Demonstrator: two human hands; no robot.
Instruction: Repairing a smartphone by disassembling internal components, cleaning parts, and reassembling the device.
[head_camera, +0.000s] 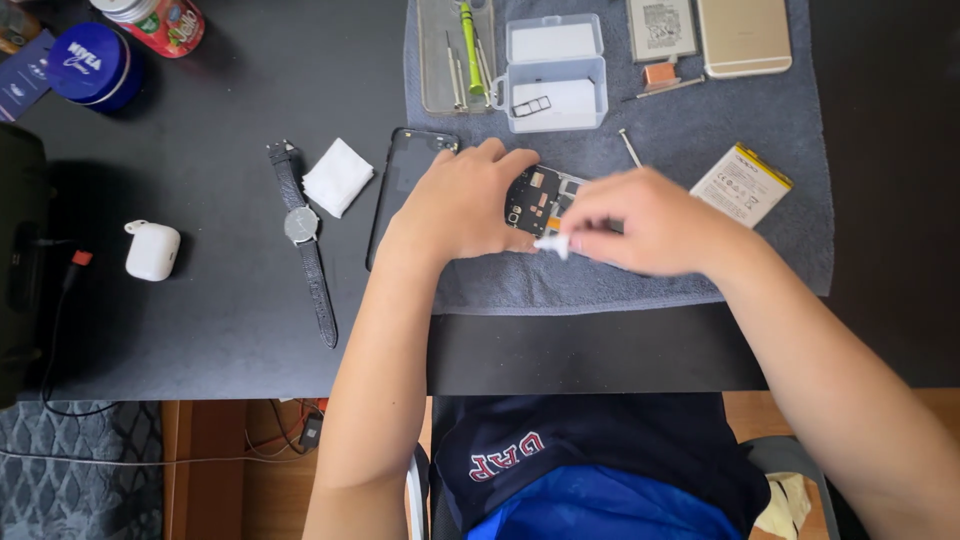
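Note:
An opened phone (540, 195) with its circuit board showing lies on a grey towel (780, 240). My left hand (462, 205) rests on it and grips its left end. My right hand (650, 222) pinches a small white piece (553, 244) just below the board, right next to my left thumb. The right hand is blurred, and it hides the phone's right half. A black back cover (400, 180) lies flat at the towel's left edge, partly under my left hand.
On the towel: a clear tray of small screwdrivers (458, 55), an open plastic box (555, 75), a gold phone (745, 35), a battery (742, 183), a loose screwdriver (629, 146). On the black desk: a wristwatch (303, 240), a folded white cloth (338, 176), a white earbud case (152, 250), a blue tin (90, 62).

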